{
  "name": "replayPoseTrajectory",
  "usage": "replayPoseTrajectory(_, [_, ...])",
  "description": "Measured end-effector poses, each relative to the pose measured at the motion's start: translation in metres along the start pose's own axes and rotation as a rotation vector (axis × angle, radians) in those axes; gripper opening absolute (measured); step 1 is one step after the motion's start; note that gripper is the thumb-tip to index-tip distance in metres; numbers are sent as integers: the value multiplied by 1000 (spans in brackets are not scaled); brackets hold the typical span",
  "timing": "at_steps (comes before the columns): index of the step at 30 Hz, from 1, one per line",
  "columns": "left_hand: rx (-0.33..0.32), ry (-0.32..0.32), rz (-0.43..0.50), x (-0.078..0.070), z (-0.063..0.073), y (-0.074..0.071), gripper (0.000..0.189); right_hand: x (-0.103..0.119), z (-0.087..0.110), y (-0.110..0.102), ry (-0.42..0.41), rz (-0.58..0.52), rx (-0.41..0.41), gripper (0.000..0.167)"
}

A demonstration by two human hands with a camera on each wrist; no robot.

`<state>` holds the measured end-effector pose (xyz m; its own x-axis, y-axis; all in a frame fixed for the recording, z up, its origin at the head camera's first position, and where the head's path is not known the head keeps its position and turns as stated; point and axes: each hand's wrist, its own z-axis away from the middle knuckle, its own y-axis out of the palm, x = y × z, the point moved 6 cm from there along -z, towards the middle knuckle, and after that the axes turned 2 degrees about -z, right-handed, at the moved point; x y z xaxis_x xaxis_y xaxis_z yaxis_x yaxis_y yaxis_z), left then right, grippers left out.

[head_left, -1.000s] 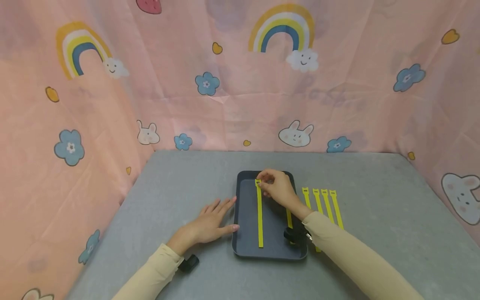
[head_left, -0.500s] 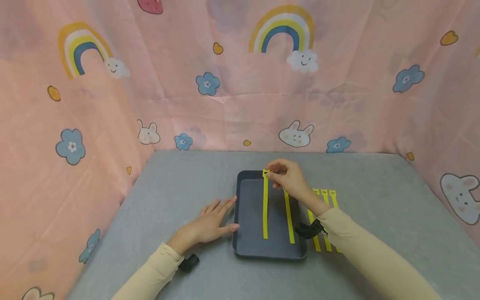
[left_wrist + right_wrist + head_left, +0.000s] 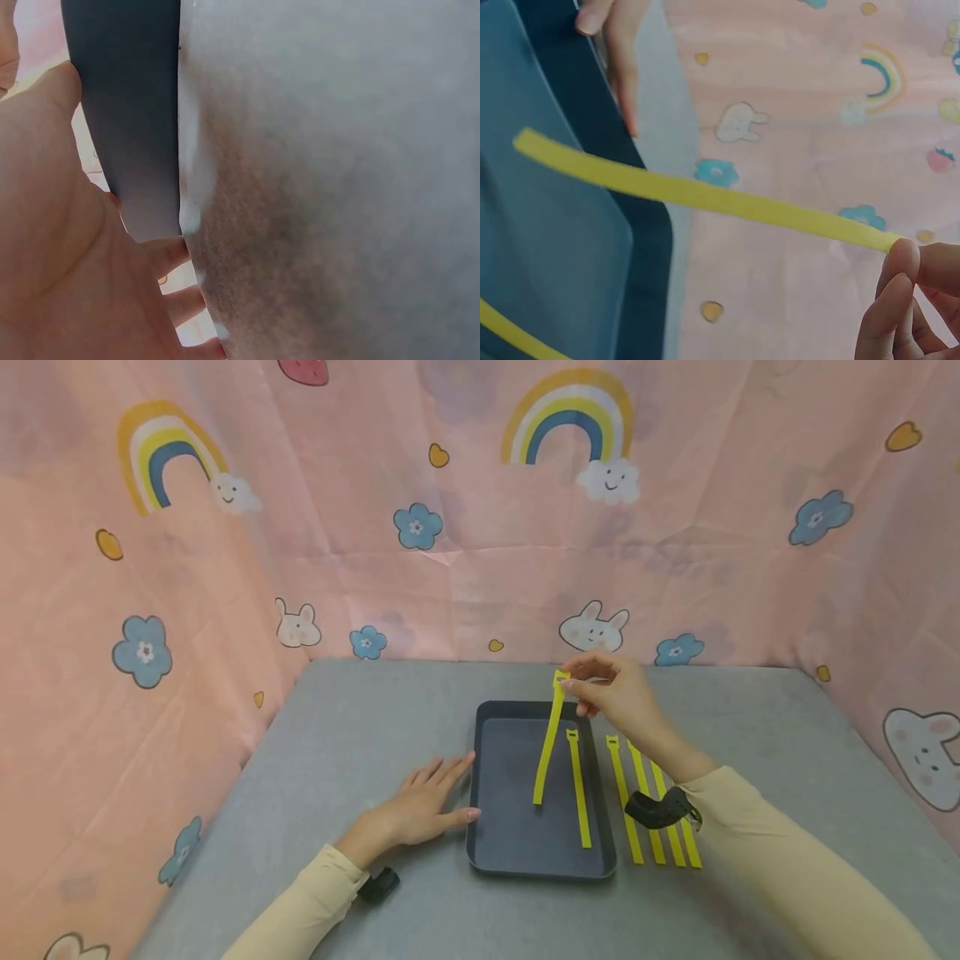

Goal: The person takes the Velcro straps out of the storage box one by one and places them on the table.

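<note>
A dark grey rectangular tray (image 3: 495, 843) lies on the table. My right hand (image 3: 622, 697) pinches a yellow hook-and-loop cable tie (image 3: 551, 739) by its slotted head, between thumb and fingers. That tie hangs over the tray, its tail slanting down to the left; in the right wrist view the strap (image 3: 705, 198) bends slightly. A second yellow tie (image 3: 580, 793) lies lengthwise along the right side of the tray. At the tray's left edge rests my left hand (image 3: 416, 810), fingers spread, fingertips at the rim; the left wrist view shows its palm (image 3: 67, 240) beside the tray wall (image 3: 135, 112).
Several more yellow ties (image 3: 626, 814) lie side by side on the table just right of the tray, partly covered by my right wrist and its black band (image 3: 660, 810). Behind the grey table (image 3: 375, 718) hangs a pink patterned cloth (image 3: 465, 585).
My right hand has lifted the pinched tie up from the left-middle of the tray and carried it right and toward the far edge. My left hand has stayed in place.
</note>
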<state>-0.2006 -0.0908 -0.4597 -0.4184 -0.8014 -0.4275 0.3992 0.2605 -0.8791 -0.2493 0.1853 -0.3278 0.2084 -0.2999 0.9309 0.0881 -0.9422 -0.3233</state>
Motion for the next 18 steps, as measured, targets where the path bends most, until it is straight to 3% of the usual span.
replayPoseTrajectory(7, [-1, 4, 2, -1, -1, 0, 84, 15, 9, -32, -25, 2, -38, 28])
replayPoseTrajectory(18, [1, 3, 2, 0, -1, 0, 85, 8, 26, -75, 12, 74, -96, 31])
